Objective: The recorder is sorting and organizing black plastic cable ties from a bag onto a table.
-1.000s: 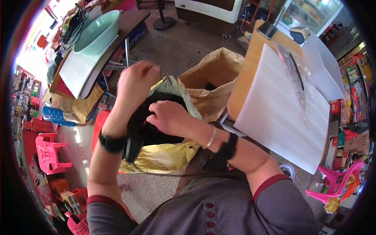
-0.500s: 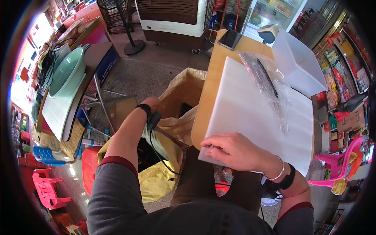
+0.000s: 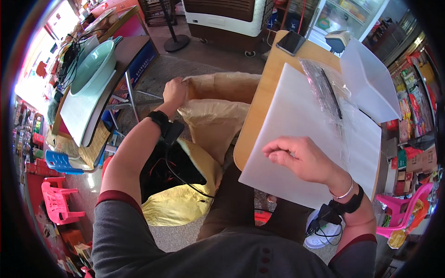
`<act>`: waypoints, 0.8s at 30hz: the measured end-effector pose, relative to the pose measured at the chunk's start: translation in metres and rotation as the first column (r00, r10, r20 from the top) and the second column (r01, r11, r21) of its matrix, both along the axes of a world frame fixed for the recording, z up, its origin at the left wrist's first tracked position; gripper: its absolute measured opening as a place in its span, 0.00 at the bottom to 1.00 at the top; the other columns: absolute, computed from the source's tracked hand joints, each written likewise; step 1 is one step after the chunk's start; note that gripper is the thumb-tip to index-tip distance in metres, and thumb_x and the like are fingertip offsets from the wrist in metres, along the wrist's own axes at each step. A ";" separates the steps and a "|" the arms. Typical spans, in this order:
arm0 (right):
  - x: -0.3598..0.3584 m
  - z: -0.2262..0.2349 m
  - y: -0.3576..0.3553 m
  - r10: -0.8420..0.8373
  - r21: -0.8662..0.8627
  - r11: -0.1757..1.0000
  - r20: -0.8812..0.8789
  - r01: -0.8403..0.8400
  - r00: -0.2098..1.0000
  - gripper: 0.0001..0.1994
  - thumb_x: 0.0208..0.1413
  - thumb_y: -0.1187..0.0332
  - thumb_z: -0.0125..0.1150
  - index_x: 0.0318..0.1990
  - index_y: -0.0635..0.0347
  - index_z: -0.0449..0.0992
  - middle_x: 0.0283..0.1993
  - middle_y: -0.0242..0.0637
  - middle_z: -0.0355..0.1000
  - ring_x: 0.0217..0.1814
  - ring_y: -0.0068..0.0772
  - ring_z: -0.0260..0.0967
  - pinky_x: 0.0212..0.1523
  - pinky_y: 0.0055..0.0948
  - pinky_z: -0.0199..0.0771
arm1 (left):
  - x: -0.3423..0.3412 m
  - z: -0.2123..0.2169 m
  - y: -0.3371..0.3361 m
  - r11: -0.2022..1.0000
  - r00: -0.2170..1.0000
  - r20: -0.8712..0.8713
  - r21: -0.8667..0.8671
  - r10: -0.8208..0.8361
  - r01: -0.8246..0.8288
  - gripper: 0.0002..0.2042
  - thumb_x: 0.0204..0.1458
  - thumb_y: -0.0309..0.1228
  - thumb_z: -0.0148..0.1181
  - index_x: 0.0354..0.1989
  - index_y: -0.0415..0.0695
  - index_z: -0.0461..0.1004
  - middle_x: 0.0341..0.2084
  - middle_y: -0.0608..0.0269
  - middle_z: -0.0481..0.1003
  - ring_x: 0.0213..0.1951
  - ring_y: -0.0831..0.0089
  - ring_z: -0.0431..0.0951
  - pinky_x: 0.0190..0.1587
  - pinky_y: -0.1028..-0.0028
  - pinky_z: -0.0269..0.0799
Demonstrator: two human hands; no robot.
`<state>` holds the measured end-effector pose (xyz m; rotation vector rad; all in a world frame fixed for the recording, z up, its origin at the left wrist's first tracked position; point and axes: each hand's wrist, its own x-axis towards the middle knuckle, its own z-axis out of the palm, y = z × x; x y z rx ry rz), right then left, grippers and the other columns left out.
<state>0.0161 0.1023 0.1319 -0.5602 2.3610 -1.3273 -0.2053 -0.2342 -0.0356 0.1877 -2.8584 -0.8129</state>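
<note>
My left hand (image 3: 175, 93) is closed on the rim of a tall tan sack (image 3: 211, 111) standing left of the wooden table. The sack's mouth gapes toward me, its bottom out of sight. My right hand (image 3: 299, 157) hovers over the near part of a white foam-like sheet (image 3: 273, 139), fingers curled together, nothing visible in them. Farther back on that sheet lies a clear plastic bag (image 3: 320, 88) with thin dark strips (image 3: 332, 92). Under my left forearm stands a second, yellow sack (image 3: 181, 208) holding something dark I cannot make out.
On the table (image 3: 259, 106) are a phone (image 3: 291, 43) and a white plastic bin (image 3: 368, 83). A green basin (image 3: 95, 69) sits on a side table at left. Beyond stand an air cooler (image 3: 225, 21) and a fan base (image 3: 177, 43). Pink chairs (image 3: 60, 201) flank both sides.
My left hand has moved away from me and grasped the tan sack's rim, which is now drawn up and to the left. My right hand has lifted off the sheet's near edge.
</note>
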 end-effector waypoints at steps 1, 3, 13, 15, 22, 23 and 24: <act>-0.006 0.000 -0.004 0.011 -0.005 1.000 -0.002 -0.011 1.000 0.10 0.57 0.72 0.53 0.44 0.66 0.74 0.36 0.43 0.76 0.37 0.33 0.75 0.39 0.30 0.72 | 0.003 0.009 0.001 1.000 0.997 -0.071 0.000 0.009 -0.009 0.13 0.50 0.39 0.53 0.32 0.42 0.78 0.31 0.45 0.77 0.37 0.48 0.77 0.41 0.57 0.71; -0.021 -0.002 -0.017 0.007 -0.002 1.000 -0.052 -0.007 0.999 0.10 0.56 0.71 0.54 0.43 0.66 0.74 0.35 0.44 0.75 0.37 0.37 0.75 0.39 0.31 0.72 | 0.000 0.018 -0.004 0.999 0.993 -0.113 0.026 0.028 -0.025 0.13 0.50 0.39 0.53 0.32 0.42 0.78 0.31 0.45 0.77 0.37 0.48 0.77 0.41 0.57 0.71; -0.125 -0.023 -0.078 0.079 0.138 0.990 -0.482 -0.014 0.872 0.27 0.47 0.69 0.62 0.56 0.67 0.62 0.53 0.56 0.64 0.58 0.54 0.62 0.58 0.42 0.63 | -0.022 0.135 -0.070 0.987 0.912 -0.407 -0.118 0.052 -0.108 0.15 0.51 0.41 0.53 0.31 0.41 0.79 0.32 0.44 0.77 0.38 0.48 0.77 0.44 0.59 0.71; -0.143 -0.025 -0.086 0.054 0.138 0.989 -0.652 0.047 0.757 0.31 0.45 0.69 0.63 0.58 0.67 0.59 0.56 0.57 0.62 0.60 0.55 0.59 0.59 0.42 0.63 | -0.027 0.177 -0.077 0.881 0.903 -0.404 -0.469 -0.145 -0.068 0.16 0.52 0.41 0.52 0.37 0.40 0.77 0.34 0.43 0.77 0.37 0.47 0.77 0.44 0.59 0.71; -0.183 0.016 -0.107 -0.040 0.109 0.950 -0.886 0.293 0.462 0.47 0.38 0.64 0.71 0.65 0.66 0.48 0.64 0.61 0.50 0.66 0.60 0.50 0.64 0.42 0.58 | 0.009 0.329 -0.106 0.973 0.864 -0.504 0.192 -0.013 0.127 0.15 0.59 0.36 0.48 0.38 0.33 0.74 0.31 0.61 0.74 0.32 0.75 0.73 0.35 0.70 0.70; -0.186 0.023 -0.111 -0.039 0.104 0.954 -0.886 0.280 0.462 0.47 0.38 0.64 0.71 0.65 0.66 0.48 0.64 0.61 0.50 0.66 0.60 0.50 0.64 0.42 0.58 | 0.023 0.349 -0.099 0.957 0.798 -0.600 0.199 -0.050 0.210 0.18 0.60 0.38 0.44 0.36 0.34 0.75 0.31 0.60 0.75 0.32 0.75 0.73 0.36 0.70 0.70; -0.188 0.030 -0.120 -0.129 -0.031 0.934 -0.958 0.355 0.256 0.42 0.40 0.63 0.70 0.62 0.65 0.54 0.60 0.59 0.56 0.63 0.58 0.55 0.60 0.41 0.62 | 0.030 0.375 -0.116 0.969 0.769 -0.639 0.175 -0.023 0.175 0.16 0.59 0.36 0.46 0.37 0.33 0.75 0.32 0.59 0.76 0.33 0.75 0.73 0.36 0.69 0.71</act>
